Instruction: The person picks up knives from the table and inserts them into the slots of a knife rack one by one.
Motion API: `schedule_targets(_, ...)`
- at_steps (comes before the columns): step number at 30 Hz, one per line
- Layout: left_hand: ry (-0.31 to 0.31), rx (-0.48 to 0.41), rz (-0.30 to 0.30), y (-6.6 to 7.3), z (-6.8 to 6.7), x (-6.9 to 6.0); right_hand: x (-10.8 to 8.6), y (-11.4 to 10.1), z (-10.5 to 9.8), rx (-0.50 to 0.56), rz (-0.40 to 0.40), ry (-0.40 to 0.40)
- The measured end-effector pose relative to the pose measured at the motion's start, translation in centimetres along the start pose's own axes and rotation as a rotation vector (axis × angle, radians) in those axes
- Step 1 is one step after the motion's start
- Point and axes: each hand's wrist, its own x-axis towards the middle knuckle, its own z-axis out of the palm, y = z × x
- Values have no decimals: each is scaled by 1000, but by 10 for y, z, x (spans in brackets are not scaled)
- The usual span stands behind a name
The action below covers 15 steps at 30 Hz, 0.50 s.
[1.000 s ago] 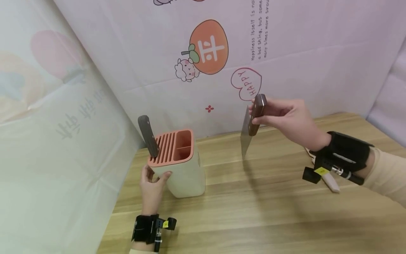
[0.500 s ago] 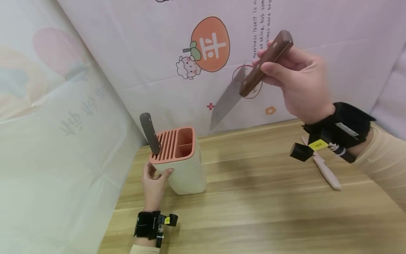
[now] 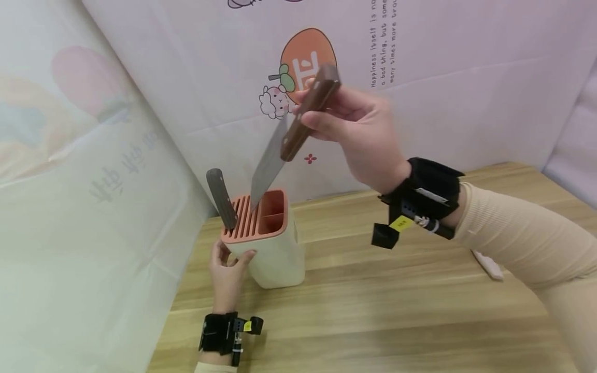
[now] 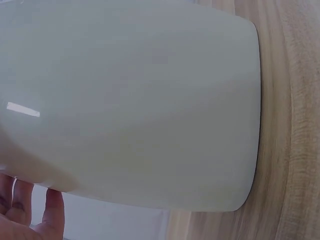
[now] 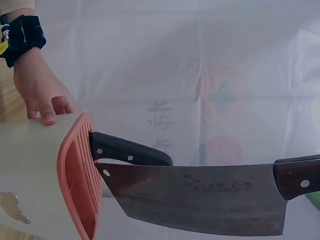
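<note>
In the head view my right hand (image 3: 368, 132) grips the brown wooden handle of a cleaver (image 3: 268, 160), its blade pointing down and left at the slotted top of a cream knife holder (image 3: 277, 264). The right wrist view shows the cleaver's (image 5: 200, 197) holed corner right at the slots; whether it has entered one I cannot tell. A second knife (image 3: 220, 197), dark-handled, stands in a slot at the holder's left side, blade hidden. My left hand (image 3: 228, 272) holds the near left corner of the holder, thumb on its front, just under the orange rim.
Partly hidden under my right forearm, a light-handled knife (image 3: 488, 265) lies on the wooden table (image 3: 373, 311). Printed cloth (image 3: 443, 103) hangs behind and on the left. Two larger compartments (image 3: 272, 212) open beside the holder's slots.
My right hand has raised the cleaver from near the table, then carried it left, so its blade now reaches the holder's top. My left hand has stayed on the holder.
</note>
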Motion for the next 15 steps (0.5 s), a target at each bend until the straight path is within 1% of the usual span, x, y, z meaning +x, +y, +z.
schedule_targets(2, -3, 0, 7, 0, 1, 1, 2, 2, 8, -30, 3, -27)
schedule_targets(5, -31, 12, 14, -1, 5, 2, 1, 5, 17, -56, 16, -48)
schedule_targets(8, -48, 7, 5, -2, 8, 1, -1, 9, 24, -49, 24, -71)
schedule_targets(11, -37, 2, -13, -4, 7, -1, -3, 10, 31, -32, 17, -97)
schedule_targets(15, -25, 12, -22, -5, 7, -3, -2, 6, 41, -39, -3, -120)
